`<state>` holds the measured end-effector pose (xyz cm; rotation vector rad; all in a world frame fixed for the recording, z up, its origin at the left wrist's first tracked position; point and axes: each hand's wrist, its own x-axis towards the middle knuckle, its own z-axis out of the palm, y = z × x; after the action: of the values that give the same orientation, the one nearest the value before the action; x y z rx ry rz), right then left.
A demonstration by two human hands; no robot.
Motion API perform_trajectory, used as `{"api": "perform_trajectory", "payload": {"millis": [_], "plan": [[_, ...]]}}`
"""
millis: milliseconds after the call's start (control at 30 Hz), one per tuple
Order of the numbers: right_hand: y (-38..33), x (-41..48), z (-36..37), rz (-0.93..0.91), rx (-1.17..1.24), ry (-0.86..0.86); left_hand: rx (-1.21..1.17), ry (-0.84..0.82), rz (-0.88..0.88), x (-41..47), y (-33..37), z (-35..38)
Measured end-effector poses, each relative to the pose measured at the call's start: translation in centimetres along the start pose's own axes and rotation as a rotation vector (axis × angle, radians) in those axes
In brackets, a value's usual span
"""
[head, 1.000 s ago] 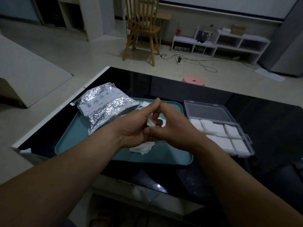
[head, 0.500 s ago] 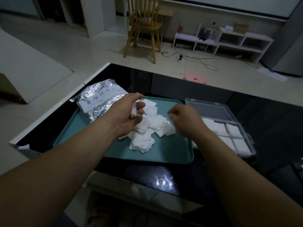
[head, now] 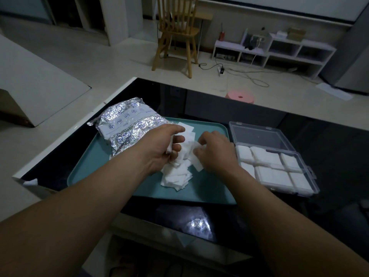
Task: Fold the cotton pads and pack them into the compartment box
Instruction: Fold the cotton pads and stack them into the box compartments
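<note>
Head view: black table (head: 331, 152) bears teal tray (head: 89, 172), compartment box (head: 257, 134); chair (head: 175, 35) beyond.

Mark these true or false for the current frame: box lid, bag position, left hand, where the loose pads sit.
1. The compartment box has its lid open. True.
2. The foil bag lies right of the box. False: it lies at the left end of the tray.
3. The left hand grips a cotton pad. True.
4. The loose pads lie on the bare table. False: they are piled on the tray.
</note>
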<state>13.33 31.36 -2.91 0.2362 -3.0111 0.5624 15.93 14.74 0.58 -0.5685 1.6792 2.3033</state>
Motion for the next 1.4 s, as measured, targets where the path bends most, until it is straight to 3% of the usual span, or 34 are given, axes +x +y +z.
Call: {"api": "perform_trajectory", "payload": {"millis": [167,333,500,567,733,900,1067,1133,1200,1300,1400], "plan": [[0.6,0.0,-3.1,0.124,0.414,0.017,0.099,0.01,0.096,-0.1,-0.1,0.0],[2.0,-0.8,-5.2,0.294,0.831,-0.117,0.29,-0.018,0.25,-0.5,-0.3,0.5],[0.5,-2.2,-5.4,0.19,0.812,-0.137,0.578,-0.147,0.373,-1.8,-0.9,2.2],[-0.3,-2.7,-5.2,0.147,0.831,-0.146,0.553,-0.212,0.345,-2.0,-1.3,2.8],[-1.0,-3.1,-5.9,0.146,1.269,-0.33,0.156,-0.303,0.193,-2.6,-0.6,2.7],[-0.7,-3.4,-6.0,0.09,1.147,-0.331,0.26,-0.394,0.212,-2.8,-0.8,2.3],[-0.2,-3.1,-6.7,0.208,1.027,-0.228,0.357,-0.296,0.227,-2.3,-1.0,2.3],[0.0,-2.9,-7.1,0.225,0.94,-0.222,0.501,-0.238,0.294,-2.1,-1.0,1.9],[0.0,-3.0,-7.4,0.229,0.867,-0.245,0.601,-0.28,0.325,-2.1,-1.3,1.8],[-0.4,-3.2,-7.1,0.199,0.829,-0.262,0.546,-0.434,0.25,-2.5,-1.8,2.2],[-0.4,-3.2,-6.8,0.147,0.926,-0.216,0.259,-0.476,0.121,-2.1,-2.0,2.3]]}}
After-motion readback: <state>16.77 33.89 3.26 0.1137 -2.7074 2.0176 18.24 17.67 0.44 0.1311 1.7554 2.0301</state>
